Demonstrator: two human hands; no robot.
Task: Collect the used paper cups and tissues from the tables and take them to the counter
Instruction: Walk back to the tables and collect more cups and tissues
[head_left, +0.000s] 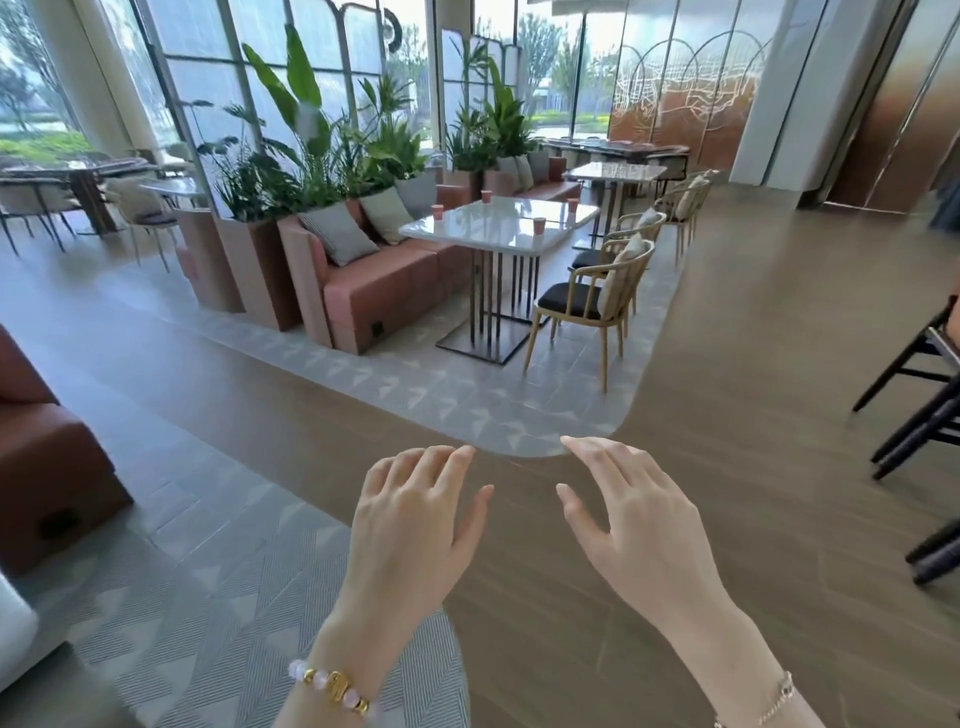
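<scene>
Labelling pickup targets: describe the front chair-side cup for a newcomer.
Find the white table between the pink sofa and the wooden chairs. Of its four pink cups, the target cup stands on the chair side, nearest the camera-facing end.

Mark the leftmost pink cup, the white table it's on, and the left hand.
leftmost pink cup (438, 213), head view, middle of its side wall.
white table (467, 231), head view, bare part of the top.
left hand (415, 522), head view, back of the hand.

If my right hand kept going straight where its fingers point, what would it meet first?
Nothing close. The right hand is open over bare floor; its fingers aim roughly toward the white table carrying pink paper cups, far ahead. Depth is hard to judge.
</scene>
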